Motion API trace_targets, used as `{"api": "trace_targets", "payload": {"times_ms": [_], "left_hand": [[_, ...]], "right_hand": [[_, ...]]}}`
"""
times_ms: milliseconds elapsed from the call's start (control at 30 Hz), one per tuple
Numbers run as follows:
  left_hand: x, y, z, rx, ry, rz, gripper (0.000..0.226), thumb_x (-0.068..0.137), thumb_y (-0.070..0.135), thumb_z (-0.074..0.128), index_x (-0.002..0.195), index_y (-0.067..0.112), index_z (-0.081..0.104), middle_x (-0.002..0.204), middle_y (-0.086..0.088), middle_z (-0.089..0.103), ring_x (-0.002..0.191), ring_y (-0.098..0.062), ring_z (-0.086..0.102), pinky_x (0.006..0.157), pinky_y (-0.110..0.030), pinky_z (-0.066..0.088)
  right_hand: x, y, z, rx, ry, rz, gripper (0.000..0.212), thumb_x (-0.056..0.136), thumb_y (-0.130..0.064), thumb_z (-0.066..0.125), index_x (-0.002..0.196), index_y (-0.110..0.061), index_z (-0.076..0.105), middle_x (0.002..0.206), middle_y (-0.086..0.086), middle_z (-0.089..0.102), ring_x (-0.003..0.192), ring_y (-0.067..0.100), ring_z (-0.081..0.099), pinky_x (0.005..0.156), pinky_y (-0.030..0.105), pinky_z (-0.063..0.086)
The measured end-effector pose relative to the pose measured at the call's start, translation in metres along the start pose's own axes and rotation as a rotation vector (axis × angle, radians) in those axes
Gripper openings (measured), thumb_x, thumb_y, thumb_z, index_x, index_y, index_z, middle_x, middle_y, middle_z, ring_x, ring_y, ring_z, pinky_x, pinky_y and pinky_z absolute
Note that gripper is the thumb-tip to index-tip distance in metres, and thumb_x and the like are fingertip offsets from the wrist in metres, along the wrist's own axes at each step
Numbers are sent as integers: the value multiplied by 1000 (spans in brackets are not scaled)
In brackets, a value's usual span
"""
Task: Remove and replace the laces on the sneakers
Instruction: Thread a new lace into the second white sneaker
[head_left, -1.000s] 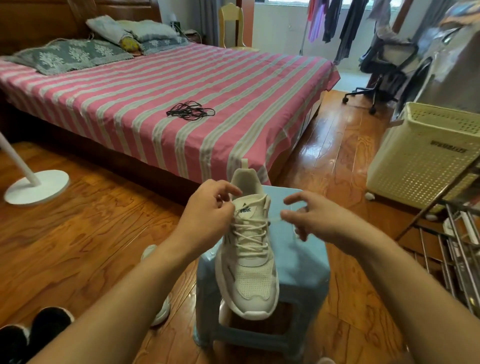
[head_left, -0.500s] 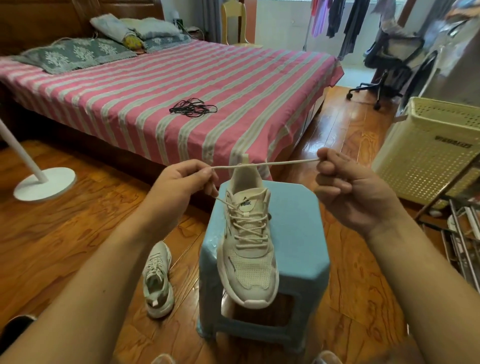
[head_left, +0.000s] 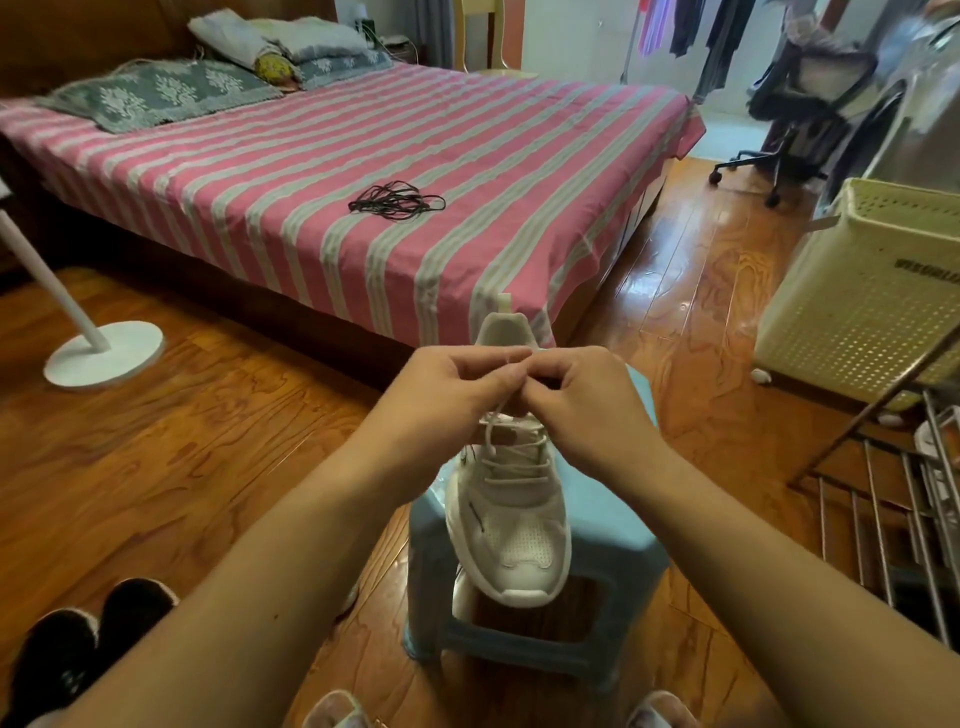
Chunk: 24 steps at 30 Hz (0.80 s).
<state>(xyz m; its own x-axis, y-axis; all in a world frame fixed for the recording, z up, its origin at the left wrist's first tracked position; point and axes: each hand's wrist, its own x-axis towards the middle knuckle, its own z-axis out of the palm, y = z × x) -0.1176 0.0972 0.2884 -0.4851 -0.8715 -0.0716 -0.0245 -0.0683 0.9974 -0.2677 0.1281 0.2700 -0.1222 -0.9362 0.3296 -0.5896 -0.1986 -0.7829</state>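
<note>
A white sneaker (head_left: 511, 525) stands on a light blue stool (head_left: 613, 540), toe towards me. Its white lace (head_left: 493, 423) runs up from the eyelets into my fingers. My left hand (head_left: 441, 395) and my right hand (head_left: 592, 400) meet above the sneaker's tongue, fingertips together, both pinching the lace. The tongue and top eyelets are mostly hidden behind my hands. A bundle of black laces (head_left: 397, 202) lies on the pink striped bed (head_left: 260, 171). The second sneaker is hidden behind my left forearm.
A cream laundry basket (head_left: 862, 306) stands at the right, with a metal rack (head_left: 893, 519) in front of it. A white fan base (head_left: 104, 353) sits on the wooden floor at left. Black slippers (head_left: 78, 649) lie at bottom left. An office chair (head_left: 800, 119) stands far right.
My hands, which held the lace stretched wide apart above the sneaker, have come together over the tongue. The camera has tilted down, hiding the second sneaker.
</note>
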Motion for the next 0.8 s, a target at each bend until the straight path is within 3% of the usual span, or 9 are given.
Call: {"api": "trace_targets", "payload": {"times_ms": [100,167,233,367,500,567,667,800], "left_hand": [[6,-7,-2,42,168,48,15,97,17,67,108,19,78,90,-1,80,86,-15,76,76,-37,64],[18,-17,-10,323,286,211,14,97,19,68,105,19,80,83,8,77,79,-2,71,76,-29,59],[26,-23,-16,635,245,360,16,98,14,67,106,18,80,86,13,70,81,1,65,77,-25,53],[31,-33,-19,1033,24,478,25,98,14,63,119,21,75,94,12,52,91,-16,62,72,-29,45],[32,-25,-27,1204,62,639,18,90,15,72,106,24,74,86,7,70,77,-17,67,61,-32,50],[33,-24,-26,1340,58,661,6,90,19,73,92,25,75,85,6,66,67,-20,63,52,-30,42],[30,-25,-19,1479,50,575,6,91,29,69,92,26,74,100,6,52,56,-19,50,47,-27,27],[29,-20,-12,1546,96,478,12,93,28,63,89,22,73,101,5,40,61,-21,51,49,-32,37]], "right_hand": [[7,9,5,-122,-47,-71,14,89,-18,70,96,-24,81,78,-9,69,74,4,62,70,21,46],[15,20,-3,-230,-64,-80,18,89,-22,74,105,-27,79,84,-8,58,79,7,54,73,22,40],[18,35,-11,-386,-50,-126,19,87,-21,75,105,-28,78,98,-5,58,95,14,50,82,25,39],[14,47,-9,-517,-154,-195,13,84,-26,76,97,-24,74,125,0,57,125,27,41,101,35,37],[11,41,-11,-626,-204,-181,10,85,-34,73,87,-24,70,141,-1,48,138,24,29,110,38,31],[8,39,-11,-667,-215,-165,13,87,-38,71,87,-25,71,143,-2,46,139,23,26,110,39,32],[6,35,-10,-734,-206,-159,18,89,-42,67,91,-25,71,145,-2,45,139,23,25,108,40,35],[5,34,-11,-750,-205,-134,19,92,-41,61,94,-25,72,144,0,46,138,24,26,105,39,36]]}}
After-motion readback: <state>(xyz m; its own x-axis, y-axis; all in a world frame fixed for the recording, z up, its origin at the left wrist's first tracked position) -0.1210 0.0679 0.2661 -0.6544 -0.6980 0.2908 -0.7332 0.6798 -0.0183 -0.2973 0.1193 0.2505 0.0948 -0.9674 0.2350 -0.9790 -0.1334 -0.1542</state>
